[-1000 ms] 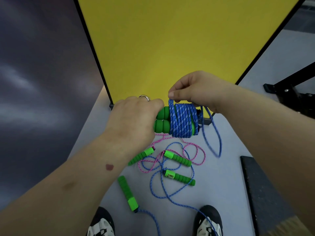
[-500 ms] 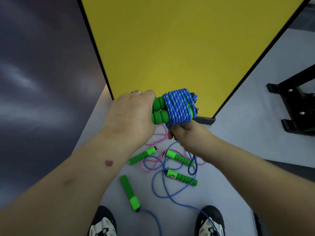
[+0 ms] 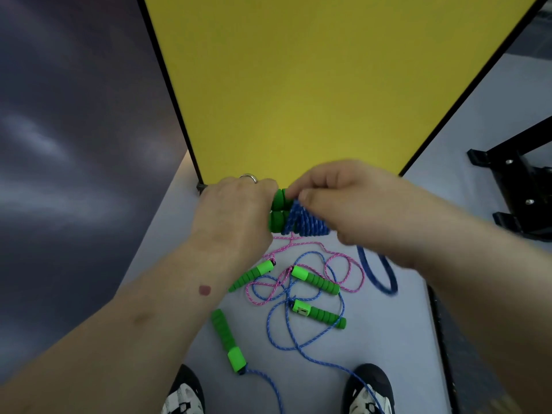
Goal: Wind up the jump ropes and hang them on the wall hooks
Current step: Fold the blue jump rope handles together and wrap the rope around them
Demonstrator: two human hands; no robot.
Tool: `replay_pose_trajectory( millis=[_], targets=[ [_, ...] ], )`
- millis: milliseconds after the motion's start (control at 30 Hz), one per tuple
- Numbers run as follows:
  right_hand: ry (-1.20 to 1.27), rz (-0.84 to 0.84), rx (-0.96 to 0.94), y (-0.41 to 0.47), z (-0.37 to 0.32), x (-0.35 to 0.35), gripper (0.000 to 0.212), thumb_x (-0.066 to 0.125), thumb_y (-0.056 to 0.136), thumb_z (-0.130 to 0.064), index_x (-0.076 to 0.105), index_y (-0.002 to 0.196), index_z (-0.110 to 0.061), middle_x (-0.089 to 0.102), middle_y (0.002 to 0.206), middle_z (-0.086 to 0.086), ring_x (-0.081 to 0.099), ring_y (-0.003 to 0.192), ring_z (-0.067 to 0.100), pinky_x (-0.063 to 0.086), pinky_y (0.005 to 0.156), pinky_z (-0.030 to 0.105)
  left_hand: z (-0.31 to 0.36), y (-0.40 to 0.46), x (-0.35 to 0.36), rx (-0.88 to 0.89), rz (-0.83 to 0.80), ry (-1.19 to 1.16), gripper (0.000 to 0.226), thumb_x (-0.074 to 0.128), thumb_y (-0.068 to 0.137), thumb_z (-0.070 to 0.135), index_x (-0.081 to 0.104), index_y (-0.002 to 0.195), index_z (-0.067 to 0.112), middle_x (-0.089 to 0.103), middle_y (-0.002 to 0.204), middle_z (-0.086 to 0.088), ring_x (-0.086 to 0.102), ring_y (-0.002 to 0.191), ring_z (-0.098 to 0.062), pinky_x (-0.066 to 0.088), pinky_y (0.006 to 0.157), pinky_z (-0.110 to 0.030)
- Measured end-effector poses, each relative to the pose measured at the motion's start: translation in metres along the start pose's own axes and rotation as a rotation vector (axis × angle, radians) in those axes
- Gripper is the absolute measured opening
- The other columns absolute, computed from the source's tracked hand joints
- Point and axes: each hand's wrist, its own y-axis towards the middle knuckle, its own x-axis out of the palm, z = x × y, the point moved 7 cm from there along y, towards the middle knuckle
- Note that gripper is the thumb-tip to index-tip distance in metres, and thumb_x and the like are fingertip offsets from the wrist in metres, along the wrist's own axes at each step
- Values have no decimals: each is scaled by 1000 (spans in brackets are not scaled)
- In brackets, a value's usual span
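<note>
While the left hand (image 3: 230, 216) grips the two green handles (image 3: 277, 209), the right hand (image 3: 352, 204) has come back up over the top, fingers pinching the blue rope (image 3: 304, 222). One more turn is on. Only a short loop (image 3: 379, 273) hangs loose, so winding looks nearly done. Two more ropes (image 3: 286, 291) lie tangled on the floor (image 3: 388, 339).

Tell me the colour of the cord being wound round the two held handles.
Blue with small white flecks, on the wound cord, best seen in the head view.
</note>
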Motion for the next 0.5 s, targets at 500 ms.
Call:
replay_pose_trajectory(
  millis=[500],
  targets=[
    [-178,-7,-101,74,15,-32,8,80,84,-33,78,90,-27,76,84,-3,65,72,13,51,65,34,19,0,-8,125,-40,-28,30,66,70,19,40,81,28,38,73,7,46,74,-25,29,63,-35]
  ],
)
